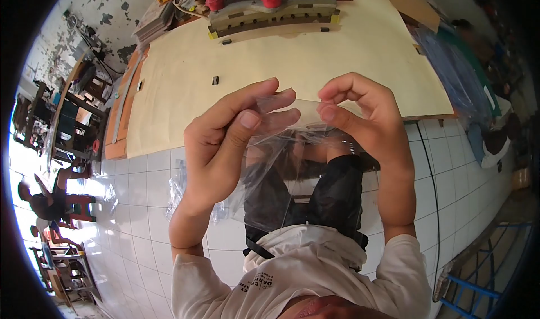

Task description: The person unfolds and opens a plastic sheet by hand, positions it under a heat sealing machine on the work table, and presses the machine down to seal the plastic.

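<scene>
A clear plastic bag (275, 173) hangs between my two hands, above my lap and just in front of the table edge. My left hand (225, 133) has its top edge between thumb and fingers, and the fingertips show through the film. On the other side, my right hand (365, 114) pinches the bag's upper edge between thumb and forefinger, its other fingers curled. The film is creased and sags below the hands. Beyond them lies a table covered with a pale yellow sheet (174, 94).
A machine with a long metal bar (275, 20) and red parts stands at the table's back. Small black blocks (215, 80) lie on the sheet. A metal ruler (125, 100) is at the left edge, blue plastic sheets (455, 71) at the right. A person (50, 201) sits far left.
</scene>
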Motion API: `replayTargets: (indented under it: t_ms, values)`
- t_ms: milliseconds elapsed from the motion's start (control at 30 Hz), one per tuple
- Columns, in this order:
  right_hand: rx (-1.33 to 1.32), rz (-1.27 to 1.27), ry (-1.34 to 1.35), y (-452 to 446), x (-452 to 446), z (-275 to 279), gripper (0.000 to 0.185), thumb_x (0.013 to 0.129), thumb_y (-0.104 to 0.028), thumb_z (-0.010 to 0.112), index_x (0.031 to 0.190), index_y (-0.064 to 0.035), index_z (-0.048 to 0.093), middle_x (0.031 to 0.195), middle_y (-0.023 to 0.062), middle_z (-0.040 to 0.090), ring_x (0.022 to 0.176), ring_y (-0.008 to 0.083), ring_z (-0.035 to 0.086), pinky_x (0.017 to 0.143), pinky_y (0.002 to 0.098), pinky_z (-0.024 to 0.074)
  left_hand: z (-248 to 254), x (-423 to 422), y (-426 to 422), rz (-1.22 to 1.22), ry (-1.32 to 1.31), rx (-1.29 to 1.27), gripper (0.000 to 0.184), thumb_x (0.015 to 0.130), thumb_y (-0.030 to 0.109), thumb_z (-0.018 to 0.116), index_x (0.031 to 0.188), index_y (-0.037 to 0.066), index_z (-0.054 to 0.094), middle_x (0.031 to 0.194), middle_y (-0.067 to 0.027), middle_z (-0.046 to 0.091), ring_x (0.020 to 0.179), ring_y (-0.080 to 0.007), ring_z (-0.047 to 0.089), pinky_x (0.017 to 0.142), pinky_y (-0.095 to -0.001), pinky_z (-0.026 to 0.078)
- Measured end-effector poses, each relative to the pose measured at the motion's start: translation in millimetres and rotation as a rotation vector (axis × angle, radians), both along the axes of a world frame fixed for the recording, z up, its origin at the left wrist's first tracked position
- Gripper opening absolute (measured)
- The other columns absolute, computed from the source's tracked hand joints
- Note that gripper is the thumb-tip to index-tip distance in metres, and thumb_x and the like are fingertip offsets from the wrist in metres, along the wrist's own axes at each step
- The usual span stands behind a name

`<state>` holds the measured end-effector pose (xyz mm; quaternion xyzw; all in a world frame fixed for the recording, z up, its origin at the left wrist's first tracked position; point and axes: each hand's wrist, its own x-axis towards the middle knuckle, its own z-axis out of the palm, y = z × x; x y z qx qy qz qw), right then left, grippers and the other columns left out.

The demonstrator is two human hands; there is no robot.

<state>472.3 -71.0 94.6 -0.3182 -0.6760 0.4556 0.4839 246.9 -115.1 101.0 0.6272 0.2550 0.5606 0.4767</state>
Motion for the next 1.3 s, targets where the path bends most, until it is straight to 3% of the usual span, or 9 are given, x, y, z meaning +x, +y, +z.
replayTargets:
  t_ms: [133,533,600,700,833,933,1000,1267,1300]
  values:
    - [-0.056,0.092,-0.125,4,10,10,0.019,0.085,-0.016,0.074,0.094,0.0014,0.072,0.089,0.0062,0.071,0.084,0.0102,0.062,0.077,0.0270,0.0497,4,-1,0,0.034,0.044,-0.012,0.040,0.103,0.016,0.046,0.135,-0.008,0.046,0.124,-0.0274,0.060,0.108,-0.0383,0.065,0.095,-0.0441,0.052]
    - [0.111,0.085,-0.156,3,13,17,0.015,0.085,-0.010,0.072,0.091,0.0033,0.071,0.080,0.0061,0.070,0.073,0.0093,0.061,0.071,0.0255,0.0493,7,3,4,0.081,0.075,-0.005,0.041,0.103,0.016,0.046,0.136,-0.008,0.046,0.118,-0.0258,0.064,0.098,-0.0334,0.069,0.090,-0.0399,0.055]
    - [0.297,0.184,-0.176,5,13,19,0.010,0.088,-0.007,0.067,0.088,0.0028,0.066,0.074,0.0033,0.065,0.069,0.0085,0.058,0.062,0.0248,0.0483,8,5,3,0.072,0.075,0.017,0.040,0.103,0.016,0.046,0.136,-0.008,0.046,0.118,-0.0255,0.064,0.098,-0.0332,0.069,0.089,-0.0389,0.056]
    - [0.199,0.245,-0.194,-4,8,32,0.016,0.093,-0.012,0.063,0.086,0.0018,0.062,0.071,0.0019,0.059,0.066,0.0081,0.056,0.056,0.0244,0.0460,12,9,-2,0.060,0.061,0.028,0.040,0.103,0.014,0.045,0.136,-0.009,0.046,0.118,-0.0257,0.064,0.096,-0.0328,0.070,0.087,-0.0374,0.056]
    - [0.152,0.305,-0.379,-6,8,53,0.032,0.100,-0.028,0.056,0.089,0.0019,0.062,0.083,0.0048,0.061,0.081,0.0122,0.056,0.077,0.0256,0.0457,17,10,-7,0.041,0.056,0.044,0.037,0.102,0.011,0.045,0.133,-0.008,0.050,0.124,-0.0250,0.061,0.101,-0.0298,0.068,0.087,-0.0345,0.056]
    - [0.000,0.294,-0.358,-4,3,58,0.036,0.102,-0.029,0.051,0.091,0.0031,0.063,0.082,0.0061,0.063,0.079,0.0125,0.057,0.076,0.0256,0.0464,19,7,-6,0.153,0.159,0.228,0.032,0.101,-0.001,0.041,0.130,-0.008,0.054,0.123,-0.0183,0.056,0.097,-0.0234,0.069,0.087,-0.0304,0.055]
    - [0.230,0.324,-0.277,0,-2,56,0.024,0.099,-0.019,0.057,0.096,0.0031,0.067,0.078,0.0060,0.067,0.067,0.0082,0.059,0.062,0.0243,0.0489,22,5,-7,0.150,0.179,0.248,0.032,0.100,-0.002,0.042,0.130,-0.006,0.055,0.122,-0.0168,0.055,0.096,-0.0212,0.068,0.087,-0.0299,0.055]
    - [0.332,0.145,-0.277,-32,4,76,0.017,0.096,-0.007,0.058,0.094,0.0070,0.067,0.081,0.0071,0.069,0.072,0.0096,0.063,0.068,0.0237,0.0511,22,10,-31,0.114,0.078,0.098,0.038,0.093,0.008,0.064,0.130,-0.001,0.058,0.121,-0.0136,0.057,0.096,-0.0190,0.065,0.087,-0.0316,0.053]
    - [0.391,0.078,-0.287,-37,9,81,0.018,0.096,-0.007,0.057,0.093,0.0070,0.068,0.081,0.0073,0.069,0.072,0.0092,0.063,0.068,0.0236,0.0512,18,6,-38,0.049,0.206,0.068,0.044,0.089,0.008,0.067,0.131,-0.002,0.056,0.124,-0.0138,0.059,0.105,-0.0204,0.063,0.093,-0.0343,0.050]
